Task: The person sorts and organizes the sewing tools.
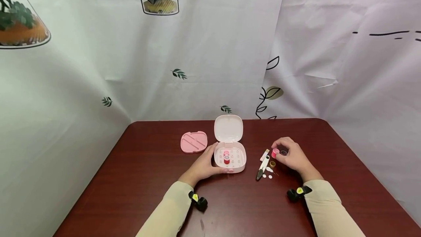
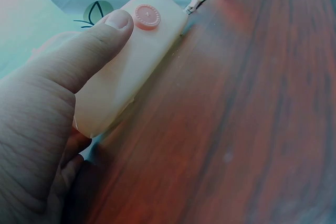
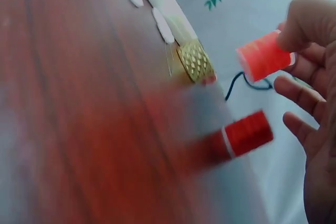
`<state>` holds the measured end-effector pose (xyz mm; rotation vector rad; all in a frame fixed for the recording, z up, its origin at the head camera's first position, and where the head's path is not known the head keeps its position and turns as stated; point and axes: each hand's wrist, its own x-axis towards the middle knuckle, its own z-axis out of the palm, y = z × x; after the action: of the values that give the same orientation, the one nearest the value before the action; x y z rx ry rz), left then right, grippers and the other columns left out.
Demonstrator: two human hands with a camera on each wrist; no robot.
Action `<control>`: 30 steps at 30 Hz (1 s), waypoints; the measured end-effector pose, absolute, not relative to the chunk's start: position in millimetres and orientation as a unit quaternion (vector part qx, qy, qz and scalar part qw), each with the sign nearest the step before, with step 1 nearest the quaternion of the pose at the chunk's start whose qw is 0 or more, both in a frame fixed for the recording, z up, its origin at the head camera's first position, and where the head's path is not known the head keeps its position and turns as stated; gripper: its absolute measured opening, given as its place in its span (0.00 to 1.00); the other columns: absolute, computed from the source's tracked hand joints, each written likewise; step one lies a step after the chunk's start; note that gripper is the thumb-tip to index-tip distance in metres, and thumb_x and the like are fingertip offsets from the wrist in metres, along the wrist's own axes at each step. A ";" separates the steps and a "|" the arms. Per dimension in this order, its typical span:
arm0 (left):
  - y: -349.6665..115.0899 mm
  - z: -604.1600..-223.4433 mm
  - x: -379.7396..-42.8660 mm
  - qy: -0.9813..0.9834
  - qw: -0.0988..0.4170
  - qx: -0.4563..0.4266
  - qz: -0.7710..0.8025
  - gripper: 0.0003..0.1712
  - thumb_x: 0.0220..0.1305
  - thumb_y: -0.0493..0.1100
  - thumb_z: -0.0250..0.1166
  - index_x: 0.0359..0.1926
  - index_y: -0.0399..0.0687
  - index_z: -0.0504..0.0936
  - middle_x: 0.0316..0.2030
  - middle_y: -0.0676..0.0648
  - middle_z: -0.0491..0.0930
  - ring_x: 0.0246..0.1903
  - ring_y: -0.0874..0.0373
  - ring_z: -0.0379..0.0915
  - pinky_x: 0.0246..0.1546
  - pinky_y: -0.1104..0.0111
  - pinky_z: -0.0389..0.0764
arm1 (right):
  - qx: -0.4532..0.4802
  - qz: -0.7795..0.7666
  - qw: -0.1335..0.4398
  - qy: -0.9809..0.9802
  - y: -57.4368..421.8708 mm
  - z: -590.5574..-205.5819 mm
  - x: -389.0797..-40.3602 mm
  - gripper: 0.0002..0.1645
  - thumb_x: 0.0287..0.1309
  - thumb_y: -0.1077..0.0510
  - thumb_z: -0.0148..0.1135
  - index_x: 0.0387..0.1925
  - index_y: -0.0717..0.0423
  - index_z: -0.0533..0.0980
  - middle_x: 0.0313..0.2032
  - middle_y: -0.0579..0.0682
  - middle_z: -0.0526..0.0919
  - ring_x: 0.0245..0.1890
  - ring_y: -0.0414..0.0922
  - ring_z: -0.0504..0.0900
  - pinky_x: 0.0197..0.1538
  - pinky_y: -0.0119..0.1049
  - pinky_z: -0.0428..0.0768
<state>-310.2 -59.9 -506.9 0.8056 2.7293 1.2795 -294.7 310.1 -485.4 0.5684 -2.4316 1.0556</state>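
- Cream sleeves (image 1: 166,211) of smooth cloth lie nearest the head camera, each with a black wrist unit (image 1: 199,202) bearing a yellow patch.
- Your left hand (image 1: 202,164) has its grip wrapped around the pale pink box (image 1: 242,167), thumb on the front wall beside a round catch (image 2: 147,16) with a ridged rim; the mark at the catch's centre is too small to read.
- That box is smooth and round-cornered, standing on the counter (image 1: 236,207) with its lid (image 1: 228,128) raised; a pink reel (image 1: 226,153) and a red reel (image 1: 226,160) sit inside among small pegs.
- Your right hand (image 1: 293,157) has its grip pinching a bright pink spool (image 1: 275,153); from the right wrist, you see a red spool (image 3: 249,134) near your lower fingers.
- Left of that hand lie a dimpled gold thimble (image 3: 195,62), white snips (image 1: 262,167) with a dark end, a thin needle (image 3: 168,59) and round white buttons (image 1: 270,176).
- Beyond your left hand, a pink insert (image 1: 194,142) lies flat, moulded with diagonal grooves.
- Reddish wood grain runs to rounded far corners, where a wrinkled, leaf-printed backdrop (image 1: 204,46) rises; a strip of counter separates your box from the snips.
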 end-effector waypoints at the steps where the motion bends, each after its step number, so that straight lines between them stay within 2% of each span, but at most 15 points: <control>1: -59.8 -506.7 -309.9 0.874 0.010 0.258 0.411 0.65 0.43 0.64 0.82 0.78 0.55 0.57 0.72 0.50 0.62 0.69 0.57 0.60 0.70 0.56 0.63 | 0.211 0.376 0.217 -0.876 306.7 -482.3 -295.6 0.13 0.46 0.69 0.70 0.35 0.52 0.82 0.39 0.46 0.81 0.44 0.42 0.74 0.47 0.32 0.71; 6: -59.5 -505.7 -308.6 0.874 0.012 0.257 0.412 0.64 0.45 0.62 0.82 0.78 0.54 0.56 0.73 0.49 0.61 0.70 0.56 0.60 0.70 0.55 0.62 | 0.239 0.369 0.232 -0.868 289.1 -469.7 -301.2 0.12 0.47 0.69 0.69 0.35 0.55 0.83 0.39 0.46 0.82 0.46 0.42 0.74 0.50 0.31 0.70; 14: -57.0 -508.0 -310.2 0.875 0.010 0.259 0.410 0.66 0.43 0.63 0.82 0.78 0.54 0.57 0.73 0.49 0.61 0.71 0.56 0.59 0.71 0.55 0.62 | 0.278 0.376 0.255 -0.846 260.4 -460.8 -309.5 0.13 0.48 0.68 0.67 0.33 0.48 0.83 0.36 0.42 0.83 0.45 0.43 0.75 0.51 0.31 0.70; 23: -57.3 -507.3 -311.5 0.874 0.019 0.251 0.414 0.67 0.43 0.66 0.81 0.79 0.55 0.56 0.74 0.48 0.60 0.71 0.56 0.59 0.71 0.54 0.62 | 0.294 0.367 0.218 -0.855 231.1 -455.0 -311.9 0.08 0.58 0.64 0.68 0.40 0.55 0.85 0.40 0.43 0.83 0.46 0.45 0.76 0.51 0.44 0.75; 30: -59.9 -507.5 -310.7 0.874 0.024 0.252 0.415 0.66 0.44 0.66 0.80 0.79 0.55 0.56 0.74 0.48 0.60 0.70 0.54 0.60 0.70 0.52 0.63 | 0.292 0.370 0.184 -0.863 213.5 -455.2 -311.4 0.09 0.58 0.62 0.70 0.42 0.57 0.85 0.41 0.44 0.83 0.48 0.45 0.76 0.51 0.48 0.76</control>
<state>-310.7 -59.9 -507.5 0.7802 2.7026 1.2850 -311.4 213.5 -455.2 0.8222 -2.4336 1.0428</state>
